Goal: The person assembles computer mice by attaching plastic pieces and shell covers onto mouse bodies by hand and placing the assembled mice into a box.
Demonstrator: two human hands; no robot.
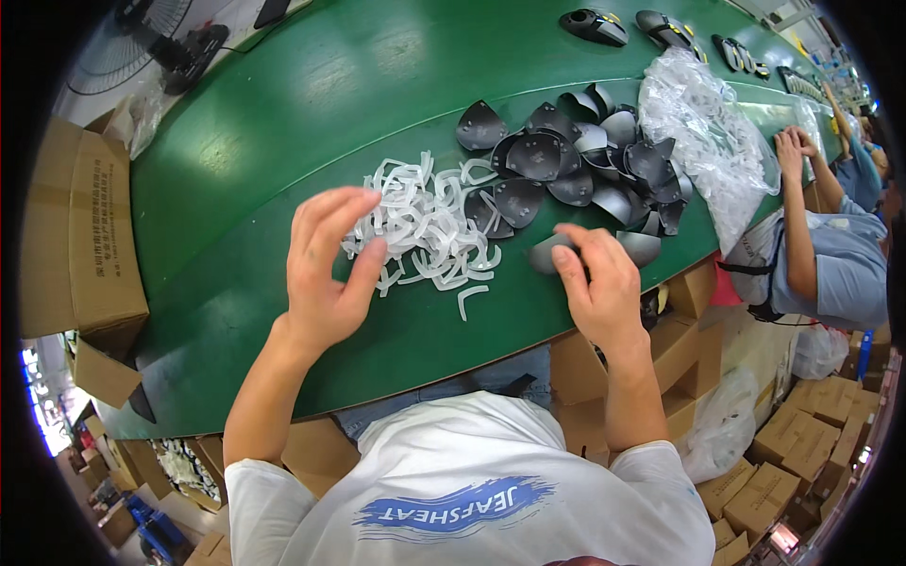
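Note:
My left hand (326, 259) is at the left edge of a heap of translucent white curved plastic strips (429, 222). Its thumb and fingers are apart, with no piece visibly gripped. One loose strip (470, 300) lies just below the heap. To the right, my right hand (604, 283) pinches a curved dark grey plastic shell (545, 254) between thumb and fingers, low over the table. Another shell (640, 247) shows just beyond that hand. Above it is a pile of black and grey curved shells (538, 156), some with their hollow sides up.
The green table (264, 189) bears a clear bag of parts (703, 132) beside the shells. Several dark devices (595, 27) stand along the far side. A carton (99, 226) is at the left, a fan (165, 47) behind. A co-worker (826, 255) works at the right.

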